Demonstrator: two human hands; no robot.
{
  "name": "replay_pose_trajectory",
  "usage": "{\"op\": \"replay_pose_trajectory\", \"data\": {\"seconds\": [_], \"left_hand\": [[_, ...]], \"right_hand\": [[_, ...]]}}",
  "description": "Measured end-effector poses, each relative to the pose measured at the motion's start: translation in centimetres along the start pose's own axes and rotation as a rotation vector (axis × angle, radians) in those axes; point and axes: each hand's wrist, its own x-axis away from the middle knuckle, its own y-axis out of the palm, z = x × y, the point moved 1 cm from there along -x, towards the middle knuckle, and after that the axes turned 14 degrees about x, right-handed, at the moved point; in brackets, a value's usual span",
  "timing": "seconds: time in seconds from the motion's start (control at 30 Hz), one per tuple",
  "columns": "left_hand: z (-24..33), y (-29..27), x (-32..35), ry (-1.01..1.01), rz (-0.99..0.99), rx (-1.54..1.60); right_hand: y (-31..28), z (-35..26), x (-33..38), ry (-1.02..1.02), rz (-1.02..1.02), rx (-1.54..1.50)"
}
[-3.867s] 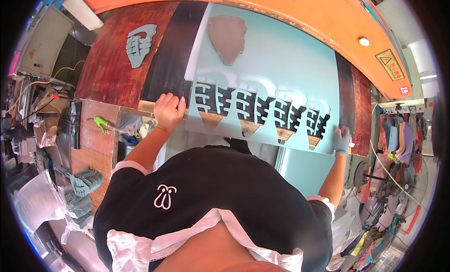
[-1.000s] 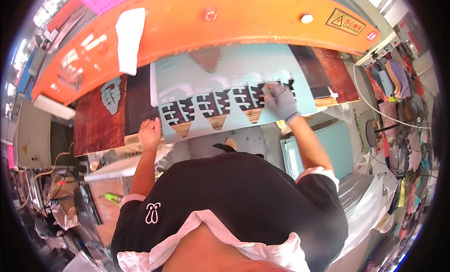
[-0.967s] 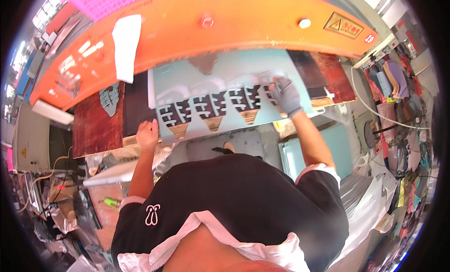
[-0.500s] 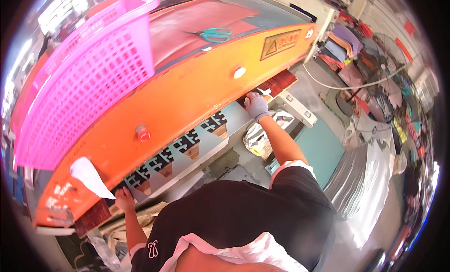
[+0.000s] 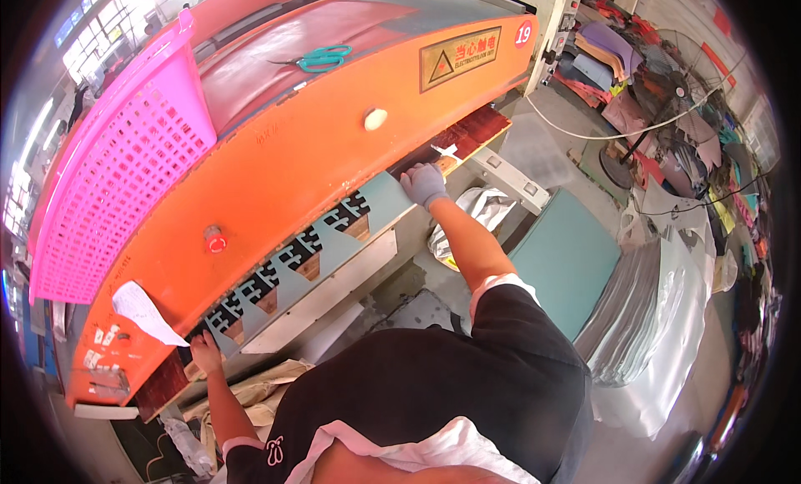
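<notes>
A grey-green sheet (image 5: 385, 202) with rows of cut-outs lies in the slot under an orange press machine (image 5: 292, 179). Black toothed cutting shapes (image 5: 296, 249) and brown wood show through its gaps. My right hand (image 5: 424, 185), in a grey glove with bare fingertips, curls around the sheet's far right end. My left hand (image 5: 204, 353), bare, is closed at the near left end; its fingertips are partly hidden by the machine's edge. Beneath the sheet a red-brown board (image 5: 480, 132) sticks out at the right end.
A pink basket (image 5: 133, 163) and teal-handled scissors (image 5: 324, 58) sit on the machine's top. A white paper (image 5: 148, 314) hangs near my left hand. Right of me, stacked grey sheets (image 5: 622, 317) stand beside a flat green sheet (image 5: 567, 254). Coloured scraps and a fan (image 5: 617, 163) lie beyond.
The view has shifted, so the machine and basket sit further left in it. Both hands stay at the sheet's two ends; the sheet shows little visible movement.
</notes>
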Motion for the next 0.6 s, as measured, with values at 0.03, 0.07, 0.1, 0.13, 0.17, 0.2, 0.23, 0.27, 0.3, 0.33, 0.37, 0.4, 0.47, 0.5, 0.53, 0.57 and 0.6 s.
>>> {"op": "replay_pose_trajectory", "data": {"seconds": [0.03, 0.07, 0.1, 0.13, 0.17, 0.2, 0.23, 0.27, 0.3, 0.33, 0.37, 0.4, 0.47, 0.5, 0.53, 0.57, 0.6], "left_hand": [[0.0, 0.0, -0.1, -0.004, 0.015, -0.002], [-0.1, 0.3, -0.2, -0.089, -0.012, -0.008], [0.0, 0.2, 0.2, -0.064, -0.024, 0.032], [0.2, 0.4, 0.0, 0.005, -0.007, 0.010], [0.4, 0.2, 0.7, 0.004, -0.044, -0.050], [0.8, -0.2, 1.1, 0.030, -0.014, -0.037], [1.2, -0.9, 1.7, 0.027, -0.006, -0.053], [1.9, -1.8, 2.4, 0.038, 0.024, -0.093], [2.7, -3.0, 3.6, 0.012, -0.054, -0.133], [3.8, -4.1, 5.4, 0.035, 0.003, -0.143], [5.0, -5.5, 5.3, 0.050, 0.016, -0.132], [6.5, -6.4, 6.8, 0.086, 0.128, -0.128], [8.9, -9.0, 9.6, -0.004, 0.080, -0.102], [10.0, -10.1, 11.7, 0.017, 0.098, -0.089], [11.0, -10.9, 13.3, -0.002, 0.093, -0.057], [11.7, -11.7, 14.2, -0.009, 0.100, -0.029], [12.1, -12.4, 14.5, 0.008, 0.096, -0.012]], "right_hand": [[-0.2, 0.1, -0.1, -0.008, -0.039, -0.001], [-0.2, 0.3, -0.4, -0.013, -0.109, -0.013], [-0.3, 0.5, -0.2, 0.002, -0.090, 0.004], [-0.3, 0.7, -0.4, 0.008, -0.086, 0.023], [-0.3, 0.9, 0.0, -0.013, -0.095, 0.033], [-0.4, 1.3, 0.3, 0.019, -0.069, 0.055], [-0.5, 1.6, 0.7, 0.018, -0.058, 0.063], [-0.8, 2.2, 1.4, 0.033, 0.015, 0.017], [-1.3, 2.8, 2.1, 0.078, -0.054, 0.039], [-1.8, 3.6, 3.3, 0.105, -0.127, 0.094], [-2.8, 4.2, 3.7, 0.118, -0.109, 0.010], [-3.5, 5.1, 4.9, 0.107, -0.092, -0.014], [-5.5, 6.4, 7.5, 0.128, -0.184, -0.003], [-6.3, 6.9, 9.4, 0.092, -0.139, -0.026], [-6.9, 7.6, 11.1, 0.143, -0.171, -0.055], [-7.4, 8.0, 12.0, 0.179, -0.197, -0.104], [-7.9, 8.3, 13.2, 0.204, -0.156, -0.102]]}}
